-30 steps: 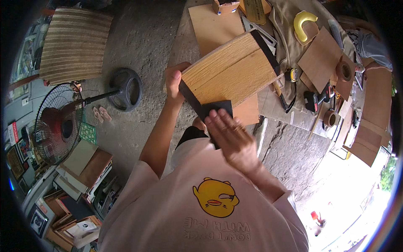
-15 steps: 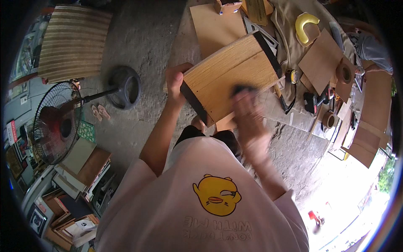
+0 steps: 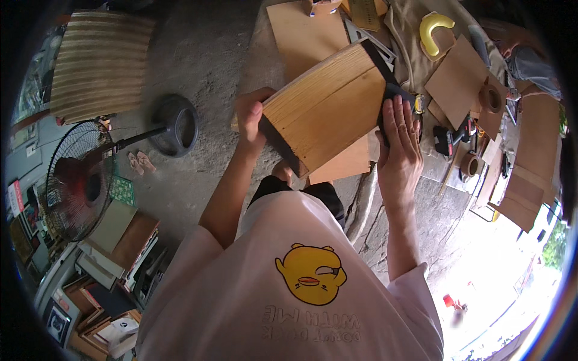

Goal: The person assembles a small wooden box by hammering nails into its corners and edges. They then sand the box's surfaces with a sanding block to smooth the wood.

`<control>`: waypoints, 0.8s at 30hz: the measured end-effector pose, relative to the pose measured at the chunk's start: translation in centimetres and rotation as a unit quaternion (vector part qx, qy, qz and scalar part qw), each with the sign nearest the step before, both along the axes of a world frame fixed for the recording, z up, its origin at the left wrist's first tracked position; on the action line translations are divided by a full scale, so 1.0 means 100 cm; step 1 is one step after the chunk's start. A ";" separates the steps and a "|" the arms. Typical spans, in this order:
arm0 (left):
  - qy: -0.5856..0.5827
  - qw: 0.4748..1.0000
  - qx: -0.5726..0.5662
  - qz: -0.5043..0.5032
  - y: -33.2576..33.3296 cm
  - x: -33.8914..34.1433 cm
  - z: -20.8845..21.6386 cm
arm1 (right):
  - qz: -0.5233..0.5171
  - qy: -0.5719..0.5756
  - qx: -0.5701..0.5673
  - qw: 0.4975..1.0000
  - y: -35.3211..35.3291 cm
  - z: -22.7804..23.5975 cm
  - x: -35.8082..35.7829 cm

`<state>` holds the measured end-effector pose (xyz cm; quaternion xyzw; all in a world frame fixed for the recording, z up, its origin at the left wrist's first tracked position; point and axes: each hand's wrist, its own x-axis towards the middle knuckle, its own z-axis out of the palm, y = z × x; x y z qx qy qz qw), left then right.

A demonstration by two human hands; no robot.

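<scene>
A wooden box-like piece (image 3: pixel 328 105) with a yellowish grained top face and dark strips along both ends hangs tilted in front of my body. My left hand (image 3: pixel 251 117) is closed on its left end, the thumb on the near side and the fingers partly hidden behind it. At the right end, my right hand (image 3: pixel 401 135) presses a black sheet (image 3: pixel 392 95), which looks like sandpaper, against the edge. The fingers of that hand lie straight and close together over the sheet, covering part of it.
On the right, a cloth-covered work surface carries cardboard sheets (image 3: pixel 460 75), a yellow curved piece (image 3: pixel 430 36), tape rolls (image 3: pixel 469 164), a cordless drill (image 3: pixel 445 141) and a tape measure (image 3: pixel 418 104). A standing fan (image 3: pixel 78 180) and slippers (image 3: pixel 141 162) are at the left.
My right hand has moved right with the black sheet, from the near middle of the wooden top face to its right end. The left hand keeps its hold almost unmoved.
</scene>
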<state>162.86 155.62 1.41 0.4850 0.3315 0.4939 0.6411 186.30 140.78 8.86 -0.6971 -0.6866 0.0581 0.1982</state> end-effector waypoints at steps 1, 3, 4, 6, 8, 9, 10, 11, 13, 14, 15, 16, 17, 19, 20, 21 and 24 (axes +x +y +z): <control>0.001 1.000 0.013 0.008 0.005 0.001 0.000 | -0.007 0.002 0.004 1.000 0.009 0.003 0.000; -0.018 1.000 0.006 0.005 0.005 0.005 0.001 | 0.091 -0.015 -0.022 0.995 -0.012 0.039 -0.050; -0.006 1.000 0.028 0.003 0.005 0.006 0.003 | 0.112 0.020 -0.025 0.993 -0.015 0.047 -0.053; 0.007 0.999 0.033 0.002 0.004 0.004 0.006 | 0.104 0.025 -0.020 0.994 -0.002 0.053 -0.035; 0.012 1.000 0.007 0.001 0.001 0.003 0.013 | 0.066 -0.002 -0.009 0.998 -0.001 0.047 -0.025; -0.002 1.000 0.009 0.003 0.003 0.003 0.008 | 0.057 -0.009 -0.007 0.998 0.000 0.045 -0.027; -0.016 1.000 0.012 0.004 0.003 0.001 0.001 | 0.048 -0.017 -0.006 0.999 -0.001 0.045 -0.031; -0.030 0.999 0.015 0.005 0.004 0.000 -0.005 | 0.039 -0.025 -0.004 0.999 -0.001 0.047 -0.037; -0.039 0.999 0.007 0.014 0.003 0.003 -0.004 | 0.107 -0.006 -0.041 0.993 -0.016 0.056 -0.061; -0.035 0.999 0.007 0.015 0.003 0.004 -0.003 | 0.112 -0.015 -0.036 0.993 -0.011 0.053 -0.050; -0.028 0.999 0.006 0.019 0.001 0.002 0.000 | 0.121 -0.022 -0.034 0.992 -0.005 0.050 -0.036; -0.012 1.000 0.009 0.020 0.000 0.002 0.007 | 0.038 -0.011 -0.009 0.999 0.013 0.046 -0.012; -0.001 1.000 0.013 0.020 0.001 0.004 0.010 | 0.018 -0.016 0.013 1.000 0.015 0.045 -0.009; -0.037 0.999 -0.012 0.009 0.002 0.001 0.000 | -0.019 -0.027 0.063 0.997 0.022 0.046 -0.006; -0.037 0.999 -0.005 0.007 0.004 0.001 -0.006 | 0.020 0.087 0.011 0.996 0.002 0.037 -0.030; -0.033 0.999 0.004 0.005 0.006 0.002 -0.009 | 0.076 0.088 -0.023 0.993 -0.009 0.046 -0.041; 0.015 0.998 0.054 0.015 0.005 0.001 0.004 | 0.087 0.042 -0.035 0.995 -0.004 0.051 -0.023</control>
